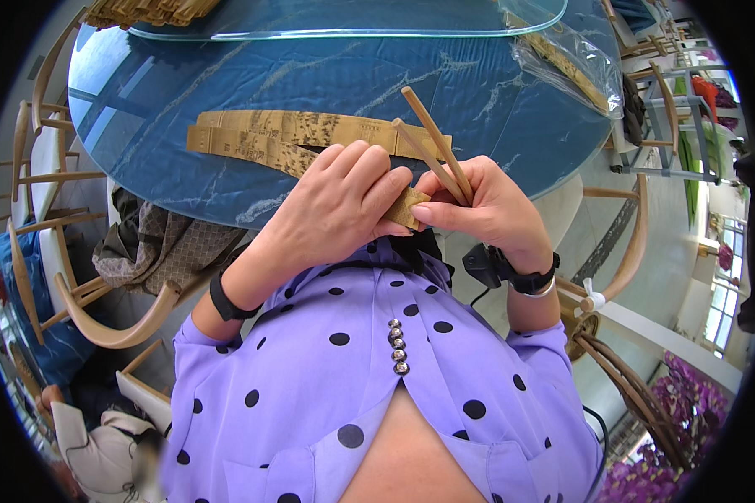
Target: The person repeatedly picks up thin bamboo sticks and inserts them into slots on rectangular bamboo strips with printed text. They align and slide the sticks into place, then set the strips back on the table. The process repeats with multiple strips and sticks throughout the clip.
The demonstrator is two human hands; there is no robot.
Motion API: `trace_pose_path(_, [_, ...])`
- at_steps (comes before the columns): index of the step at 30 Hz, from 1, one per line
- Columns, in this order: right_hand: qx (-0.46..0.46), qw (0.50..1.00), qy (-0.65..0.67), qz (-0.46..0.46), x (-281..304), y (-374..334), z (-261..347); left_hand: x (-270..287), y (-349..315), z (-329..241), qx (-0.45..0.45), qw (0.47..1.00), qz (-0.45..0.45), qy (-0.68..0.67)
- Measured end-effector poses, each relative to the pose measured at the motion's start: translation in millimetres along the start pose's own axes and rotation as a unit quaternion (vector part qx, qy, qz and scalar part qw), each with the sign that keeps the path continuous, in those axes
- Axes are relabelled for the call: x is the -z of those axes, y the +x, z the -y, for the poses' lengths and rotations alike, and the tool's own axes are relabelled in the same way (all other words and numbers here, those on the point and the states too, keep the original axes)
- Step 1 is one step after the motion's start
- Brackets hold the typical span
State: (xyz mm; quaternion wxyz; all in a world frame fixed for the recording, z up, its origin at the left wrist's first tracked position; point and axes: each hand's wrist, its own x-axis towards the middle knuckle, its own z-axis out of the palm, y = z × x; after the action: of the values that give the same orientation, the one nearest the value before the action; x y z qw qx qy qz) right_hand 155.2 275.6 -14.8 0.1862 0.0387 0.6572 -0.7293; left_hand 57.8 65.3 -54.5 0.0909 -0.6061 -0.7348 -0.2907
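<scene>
My left hand (331,201) is closed on a golden-brown paper chopstick sleeve (405,210), its fingers curled over most of it. In my right hand (495,210) a pair of light wooden chopsticks (434,130) slants up and to the left, while the thumb and a finger pinch the sleeve's near end. Just beyond my hands, printed paper sleeves (310,127) lie flat and overlapping on the blue marbled table (159,92). Whether the lower one runs on into my left hand is hidden by the knuckles.
A bundle of sleeves or chopsticks (147,10) sits at the far left, near the raised glass turntable (352,21). A clear plastic bag (575,67) with packed sleeves lies far right. Wooden chairs (113,327) and a patterned brown cloth (155,247) flank the table.
</scene>
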Motion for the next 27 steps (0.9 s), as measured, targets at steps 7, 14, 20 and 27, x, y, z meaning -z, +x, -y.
trace_pose_path(7, [-0.029, 0.995, -0.048, -0.079, -6, 1, -6, -3, 0, 0, 0.007, 0.999, 0.009, 0.045])
trace_pose_path(14, [-0.006, 0.991, 0.011, -0.134, -14, 6, -21, -7, 2, 1, -0.013, 0.994, 0.000, 0.107])
trace_pose_path(20, [-0.024, 0.994, -0.010, -0.108, -11, 6, -14, -6, 1, 0, -0.011, 0.996, 0.023, 0.085])
trace_pose_path(27, [-0.023, 0.992, -0.036, -0.118, -10, 5, -17, -4, 3, -1, -0.015, 0.996, 0.042, 0.072])
